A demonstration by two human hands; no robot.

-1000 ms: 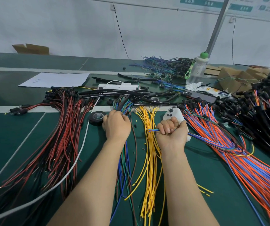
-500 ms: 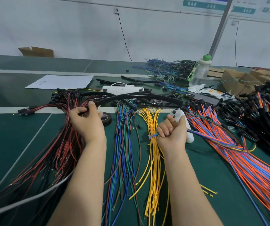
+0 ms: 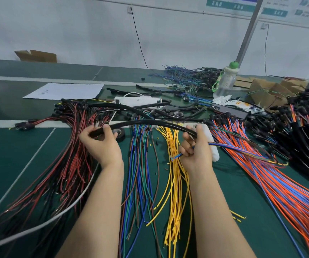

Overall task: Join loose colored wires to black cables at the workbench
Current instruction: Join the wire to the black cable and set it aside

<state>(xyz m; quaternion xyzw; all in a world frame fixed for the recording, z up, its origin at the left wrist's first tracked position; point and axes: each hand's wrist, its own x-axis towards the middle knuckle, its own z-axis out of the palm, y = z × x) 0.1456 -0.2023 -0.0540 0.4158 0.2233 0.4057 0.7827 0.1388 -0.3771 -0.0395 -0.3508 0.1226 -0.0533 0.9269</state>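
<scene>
Two hands up over green bench mat (image 3: 243,192), one black cable (image 3: 150,123) arched between them. Left hand (image 3: 101,144) closed around cable's left end; right hand (image 3: 196,148) pinching other end between thumb and fingers while clutching small bundle of coloured wires (image 3: 224,145), mostly blue, plus white handheld device (image 3: 213,146) against palm. Step in hand, by the look: cable picked out, wires ready, joint not yet made. Next move likely calls for bringing cable end to wire tips and aligning them closely; crowded right grip could hamper that. Below: red-black wire bundle (image 3: 71,164) at left, mixed blue-green wires (image 3: 138,174) and yellow wires (image 3: 176,183) centre, orange-blue wires (image 3: 280,183) at right. Tape roll (image 3: 119,134) just beside left hand. Farther back: paper sheet (image 3: 66,91), power strip (image 3: 137,100), water bottle (image 3: 224,81), phone (image 3: 228,111), cardboard box (image 3: 36,56) against white wall (image 3: 94,30).
</scene>
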